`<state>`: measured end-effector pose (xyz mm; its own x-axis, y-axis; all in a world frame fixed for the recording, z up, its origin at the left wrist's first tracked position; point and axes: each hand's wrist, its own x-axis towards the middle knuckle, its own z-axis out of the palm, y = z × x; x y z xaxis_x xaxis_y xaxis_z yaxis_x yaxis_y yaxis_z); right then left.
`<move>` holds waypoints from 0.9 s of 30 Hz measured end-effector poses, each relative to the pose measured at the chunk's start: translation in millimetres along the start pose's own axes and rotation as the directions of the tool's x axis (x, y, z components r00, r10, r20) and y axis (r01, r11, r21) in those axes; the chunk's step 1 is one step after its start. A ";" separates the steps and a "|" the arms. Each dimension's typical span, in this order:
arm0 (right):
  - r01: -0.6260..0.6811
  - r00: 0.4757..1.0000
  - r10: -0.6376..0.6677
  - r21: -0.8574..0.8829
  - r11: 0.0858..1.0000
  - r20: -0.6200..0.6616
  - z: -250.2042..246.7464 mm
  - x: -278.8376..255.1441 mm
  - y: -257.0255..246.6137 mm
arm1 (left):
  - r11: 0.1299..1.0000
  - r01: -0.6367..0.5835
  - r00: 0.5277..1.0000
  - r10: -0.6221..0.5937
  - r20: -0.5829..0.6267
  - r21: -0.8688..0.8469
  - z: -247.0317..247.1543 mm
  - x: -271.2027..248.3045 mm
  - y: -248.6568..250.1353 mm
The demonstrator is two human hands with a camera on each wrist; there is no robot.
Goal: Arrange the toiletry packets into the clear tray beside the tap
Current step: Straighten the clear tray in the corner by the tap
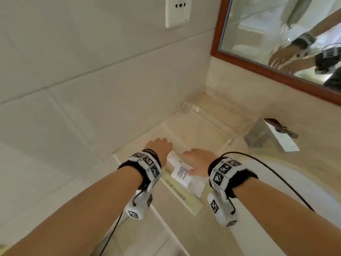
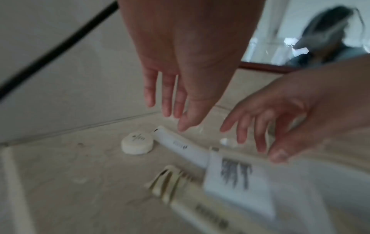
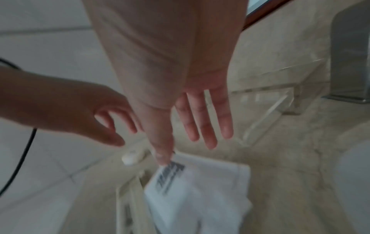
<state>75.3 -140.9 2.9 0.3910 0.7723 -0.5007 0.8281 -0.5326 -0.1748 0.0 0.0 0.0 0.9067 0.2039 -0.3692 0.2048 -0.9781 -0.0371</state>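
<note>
A white packet with black print (image 1: 181, 173) lies on a clear wrapped one on the beige counter, with a long cream packet (image 1: 181, 195) at its left. In the left wrist view a round white soap (image 2: 137, 144), a long white packet (image 2: 180, 146) and a cream comb (image 2: 168, 182) lie nearby. The clear tray (image 1: 212, 117) stands beyond them, beside the tap (image 1: 265, 135), and looks empty. My left hand (image 2: 174, 117) hovers over the soap and long packet, fingers straight, holding nothing. My right hand (image 3: 186, 150) hangs over the printed packet (image 3: 200, 190), fingers spread, its thumb close to the packet's corner.
A tiled wall runs along the counter's left side, with a socket plate (image 1: 178, 12) high up. A wood-framed mirror (image 1: 276, 71) stands behind the tap. The white basin's rim (image 1: 304, 182) curves at the right. Black cables trail from both wristbands.
</note>
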 end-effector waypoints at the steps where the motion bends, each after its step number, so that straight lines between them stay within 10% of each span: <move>1: 0.010 1.000 -0.010 -0.032 0.999 -0.011 7.5 2.3 -1.6 | 0.997 -0.040 0.999 0.039 0.015 0.061 5.0 1.4 1.0; 7: 0.082 0.994 -0.094 -0.171 0.982 -0.063 42.5 11.7 -8.1 | 0.956 -0.230 0.972 0.235 -0.007 0.182 34.1 22.6 0.6; 27: -0.060 0.971 0.063 0.022 0.998 -0.229 47.9 9.9 -13.6 | 0.934 -0.187 0.976 0.213 -0.055 0.304 23.5 38.1 9.9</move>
<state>48.7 -142.6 -40.2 0.5241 0.7959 -0.3030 0.7942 -0.5852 -0.1634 27.9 -2.9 -36.2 0.9484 -0.0070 -0.3171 -0.0901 -0.9645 -0.2482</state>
